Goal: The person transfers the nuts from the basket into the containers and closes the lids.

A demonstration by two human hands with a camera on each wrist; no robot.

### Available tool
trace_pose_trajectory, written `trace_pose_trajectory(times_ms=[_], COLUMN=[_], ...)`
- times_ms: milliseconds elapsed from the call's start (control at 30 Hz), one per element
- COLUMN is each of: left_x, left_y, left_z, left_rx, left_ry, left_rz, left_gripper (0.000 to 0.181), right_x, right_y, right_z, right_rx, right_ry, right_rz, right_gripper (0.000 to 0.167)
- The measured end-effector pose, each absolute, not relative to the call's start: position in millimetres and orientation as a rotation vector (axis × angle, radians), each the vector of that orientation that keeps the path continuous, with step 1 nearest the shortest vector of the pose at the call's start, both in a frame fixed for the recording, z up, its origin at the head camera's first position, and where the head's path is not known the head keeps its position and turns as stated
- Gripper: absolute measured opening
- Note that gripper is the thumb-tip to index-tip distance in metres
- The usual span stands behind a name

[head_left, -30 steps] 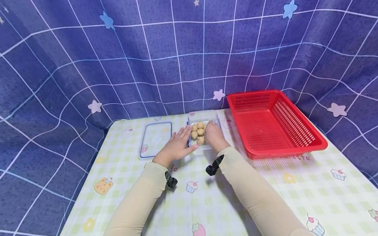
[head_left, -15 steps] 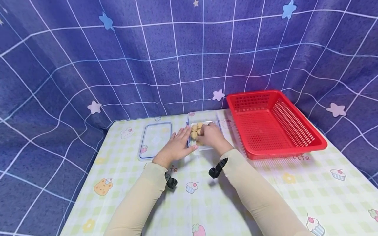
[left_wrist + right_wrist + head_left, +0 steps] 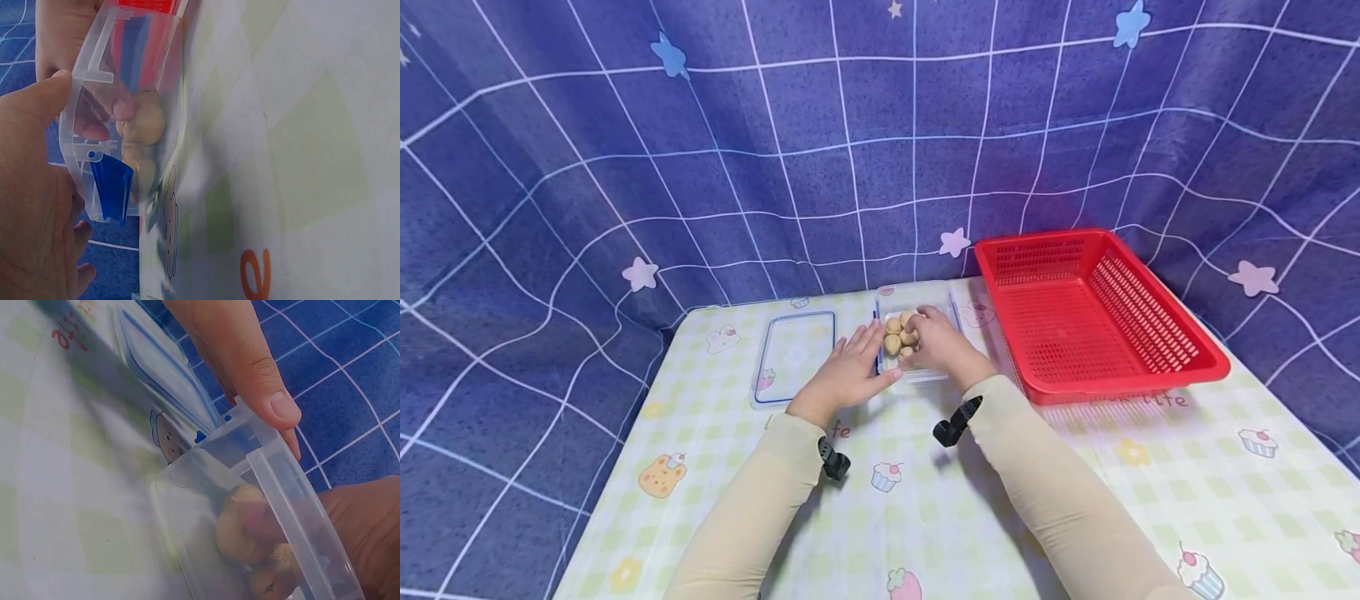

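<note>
A clear plastic food box [image 3: 919, 290] with a blue latch [image 3: 114, 187] stands open-topped at the back of the table. Several walnuts [image 3: 892, 343] lie inside it. My right hand [image 3: 942, 343] reaches down into the box, fingers bent, and pinches a walnut [image 3: 145, 122] at the near side; its fingertips are partly hidden. My left hand [image 3: 848, 371] lies along the box's left side with fingers straight. Its thumb [image 3: 281, 409] rests on the rim at the near left corner, as the right wrist view shows.
The box's clear lid [image 3: 796, 358], with a blue seal, lies flat to the left of the left hand. A red plastic basket [image 3: 1067, 325] with slotted walls stands at the right. Behind the table hangs a blue gridded curtain [image 3: 760, 150].
My right hand has moved from the box's right side toward its near part, and its fingers have come round a walnut there. The left hand has stayed where it was.
</note>
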State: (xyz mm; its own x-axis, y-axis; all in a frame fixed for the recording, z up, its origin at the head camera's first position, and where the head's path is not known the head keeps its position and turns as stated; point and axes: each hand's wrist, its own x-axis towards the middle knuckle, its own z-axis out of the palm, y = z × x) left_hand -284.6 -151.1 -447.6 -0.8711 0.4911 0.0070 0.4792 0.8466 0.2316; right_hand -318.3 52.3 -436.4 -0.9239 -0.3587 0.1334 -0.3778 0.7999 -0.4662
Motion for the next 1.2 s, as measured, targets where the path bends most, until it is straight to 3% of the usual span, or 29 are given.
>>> trace_pose_trajectory(times_ms=[67, 533, 933, 1200], left_x=[-285.0, -287.9, -288.6, -287.3], left_y=[-150.8, -151.3, -149.6, -151.5], left_z=[-447.9, -446.8, -461.8, -467.7], left_rx=[0.783, 0.791, 0.705, 0.695], left_ry=[2.970, 2.964, 2.966, 2.940], left_rz=[0.350, 0.400, 0.729, 0.808], left_gripper=[0.088, 0.092, 0.104, 0.102], right_x=[-318.5, -310.6, -288.3, -287.4], right_y=[52.4, 65.4, 113.1, 116.5], right_z=[-436.6, -437.3, -477.4, -492.9], right_rx=[0.594, 0.571, 0.417, 0.455], right_ry=[-2.947, -2.718, -2.679, -2.672], right_rz=[0.770, 0.924, 1.423, 1.545], right_gripper=[0.054, 0.065, 0.117, 0.125])
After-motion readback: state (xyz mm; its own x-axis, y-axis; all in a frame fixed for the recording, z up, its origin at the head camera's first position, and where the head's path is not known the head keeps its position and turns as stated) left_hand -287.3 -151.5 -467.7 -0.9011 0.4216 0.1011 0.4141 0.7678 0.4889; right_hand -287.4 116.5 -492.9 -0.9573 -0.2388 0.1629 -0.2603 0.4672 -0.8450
